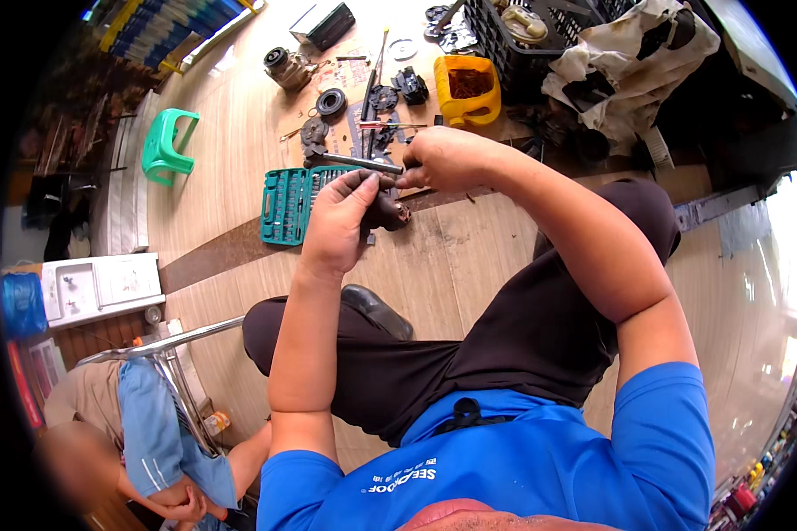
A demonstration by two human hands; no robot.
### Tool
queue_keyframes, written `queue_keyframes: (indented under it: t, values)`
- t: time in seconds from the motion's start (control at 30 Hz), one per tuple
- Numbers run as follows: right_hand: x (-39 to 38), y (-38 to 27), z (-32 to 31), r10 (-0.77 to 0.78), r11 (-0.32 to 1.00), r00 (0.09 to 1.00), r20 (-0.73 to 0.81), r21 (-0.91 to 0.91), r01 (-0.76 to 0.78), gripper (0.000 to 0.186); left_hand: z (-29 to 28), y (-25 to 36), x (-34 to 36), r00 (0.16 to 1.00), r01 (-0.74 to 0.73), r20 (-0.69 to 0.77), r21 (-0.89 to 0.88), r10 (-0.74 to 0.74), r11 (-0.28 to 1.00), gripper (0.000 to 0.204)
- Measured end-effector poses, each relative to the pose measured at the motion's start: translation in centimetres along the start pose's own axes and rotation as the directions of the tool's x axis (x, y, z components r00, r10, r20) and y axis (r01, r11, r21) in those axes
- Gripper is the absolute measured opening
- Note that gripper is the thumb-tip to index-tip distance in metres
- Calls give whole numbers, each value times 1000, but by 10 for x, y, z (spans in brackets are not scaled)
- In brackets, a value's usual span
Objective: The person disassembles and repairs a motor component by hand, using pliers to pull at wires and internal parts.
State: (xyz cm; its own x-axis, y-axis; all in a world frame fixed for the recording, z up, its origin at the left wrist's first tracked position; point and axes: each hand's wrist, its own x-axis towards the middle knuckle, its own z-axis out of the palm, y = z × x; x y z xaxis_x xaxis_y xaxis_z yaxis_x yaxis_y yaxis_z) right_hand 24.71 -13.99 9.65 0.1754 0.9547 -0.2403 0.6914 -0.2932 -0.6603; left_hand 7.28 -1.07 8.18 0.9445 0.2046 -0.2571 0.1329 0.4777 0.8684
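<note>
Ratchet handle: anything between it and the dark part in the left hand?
Nothing visible. The right hand holds the ratchet handle right at the dark metal part gripped by the left hand. The left fingers wrap over the part's top, so the exact contact spot is hidden.

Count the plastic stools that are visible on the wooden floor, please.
1. A green plastic stool stands on the wooden floor at the upper left, left of the open teal socket set case. Others may be hidden beyond the dark rim of the picture.
</note>
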Motion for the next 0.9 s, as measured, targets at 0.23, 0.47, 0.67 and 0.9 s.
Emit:
queue_keyframes:
  t: [0.23, 0.47, 0.67, 0.9]
  values:
    - [5, 2, -10, 59, 998, 998, -35, 11, -59, 44, 4, -15, 3, 997, 39, -79, 353, -12, 935, 23]
    - [7, -7, -5, 245, 931, 969, 11, 278, -239, 41, 9, -22, 8, 966, -47, -161, 661, 203, 749, 17]
    - [0, -20, 11, 238, 802, 968, -75, 578, -153, 28, 7, -27, 17, 888, -121, -376, 365, 265, 923, 18]
    - [7, -21, 49, 166, 724, 972, -164, 690, -7, 24, -4, -18, 17, 927, -311, -298, -274, 227, 910, 18]
